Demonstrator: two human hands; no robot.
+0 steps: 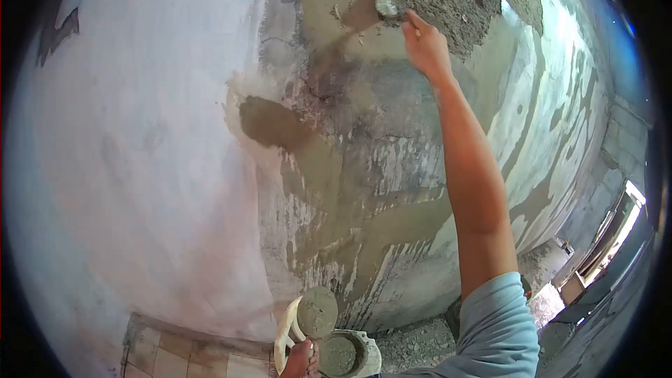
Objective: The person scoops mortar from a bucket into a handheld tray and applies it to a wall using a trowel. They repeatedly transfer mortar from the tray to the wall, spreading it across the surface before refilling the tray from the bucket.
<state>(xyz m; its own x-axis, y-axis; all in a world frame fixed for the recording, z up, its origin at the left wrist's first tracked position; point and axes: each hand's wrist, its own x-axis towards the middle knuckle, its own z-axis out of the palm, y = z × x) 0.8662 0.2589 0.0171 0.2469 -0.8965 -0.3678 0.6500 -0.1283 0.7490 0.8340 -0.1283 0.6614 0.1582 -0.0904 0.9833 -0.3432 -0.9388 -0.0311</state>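
High on the wall, my right hand [427, 49] is closed around the handle of a trowel [385, 0]. The trowel's pale, wet-looking blade lies at or close to the wall, at the lower left edge of a rough patch of mortar [448, 0]. Smooth, damp cement [378, 45] coats the wall just below the blade. Most of the trowel handle is hidden in my fingers. My left hand does not show. What looks like a bare foot [301, 360] is at the bottom edge, beside a round, grey mortar-covered surface [317, 311].
A white plastic chair-like piece [285, 329] stands below, next to a container of grey mortar [339, 355]. Rubble [420, 343] lies along the wall's foot, and tiles [171, 357] are at lower left. A bright opening [616, 231] is at right.
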